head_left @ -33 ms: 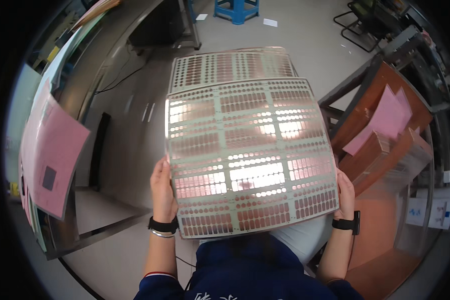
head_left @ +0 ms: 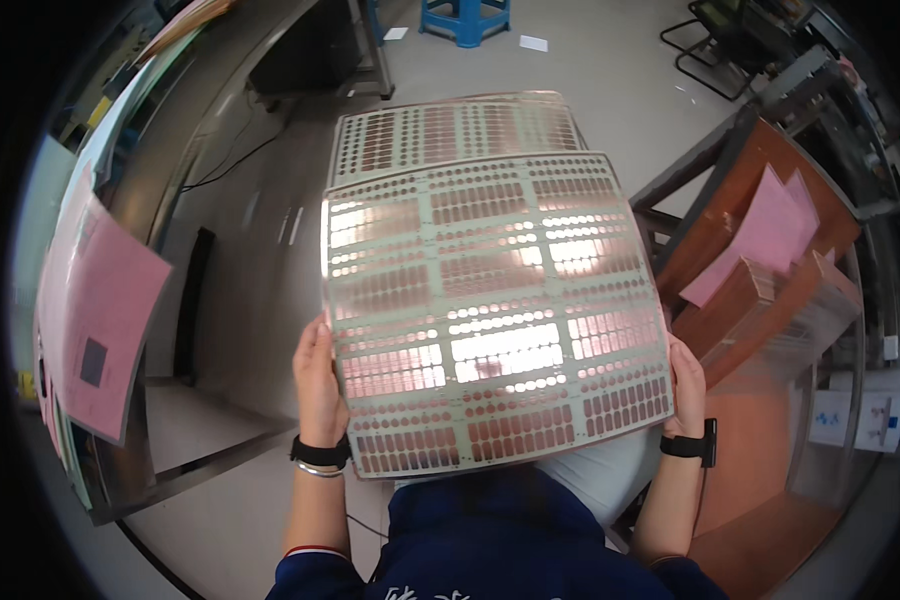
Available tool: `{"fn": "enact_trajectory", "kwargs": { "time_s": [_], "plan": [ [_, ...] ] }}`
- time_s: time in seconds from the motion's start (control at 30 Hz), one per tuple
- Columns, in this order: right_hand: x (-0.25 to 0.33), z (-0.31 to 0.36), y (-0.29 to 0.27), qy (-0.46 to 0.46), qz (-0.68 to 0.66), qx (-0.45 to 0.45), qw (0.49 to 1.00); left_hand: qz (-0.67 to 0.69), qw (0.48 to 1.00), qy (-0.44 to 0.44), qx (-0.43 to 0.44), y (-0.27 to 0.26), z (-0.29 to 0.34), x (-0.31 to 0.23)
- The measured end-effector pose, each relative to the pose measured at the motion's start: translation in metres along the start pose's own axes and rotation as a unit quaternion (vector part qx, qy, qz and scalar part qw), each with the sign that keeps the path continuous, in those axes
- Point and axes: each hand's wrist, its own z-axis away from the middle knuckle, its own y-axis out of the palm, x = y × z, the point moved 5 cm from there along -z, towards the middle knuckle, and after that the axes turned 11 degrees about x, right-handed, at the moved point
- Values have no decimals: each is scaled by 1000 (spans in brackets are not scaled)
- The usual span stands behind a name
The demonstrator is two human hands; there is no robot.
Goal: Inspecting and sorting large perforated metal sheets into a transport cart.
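A large pale-green circuit board panel (head_left: 485,270) with rows of shiny copper pads is tilted in front of me. My left hand (head_left: 318,385) grips its left edge near the lower corner, and my right hand (head_left: 687,385) grips the right edge at about the same height. Most of the fingers of both hands go out of sight behind the panel. Beyond its far edge shows part of a second, similar panel (head_left: 455,138); the rest of that one is covered, and what bears it is hidden. Bright light glares off the pads of the near panel.
Pink sheets (head_left: 110,310) hang at the left beside a metal frame. To the right stands a reddish-brown rack (head_left: 710,250) with a pink paper (head_left: 755,240) and clear plastic partitions. A blue stool (head_left: 465,22) and a black chair (head_left: 715,45) are farther off on the grey floor (head_left: 610,70).
The whole view has shifted slightly, so the panels, hands and surroundings sit a little farther left in the picture. Both hands keep the same hold on the near panel.
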Motion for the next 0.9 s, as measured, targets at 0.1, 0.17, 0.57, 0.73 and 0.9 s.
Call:
{"fn": "enact_trajectory", "kwargs": {
  "time_s": [0.1,0.17,0.57,0.73,0.9],
  "plan": [
    [0,0,-2,1,-7,3,1000,-7,1000,11,-10,-6,0,2],
    [4,1,1,-4,-32,5,999,-8,1000,10,-13,-5,0,3],
    [19,4,7,-8,-27,16,999,-24,1000,10,-15,-7,-2,1],
    [12,5,-25,-18,-8,59,998,-32,997,74,-5,1,1,-10],
    [54,-5,3,-108,100,60,987,20,996,84,10,21,7,-36]
  ]
}}
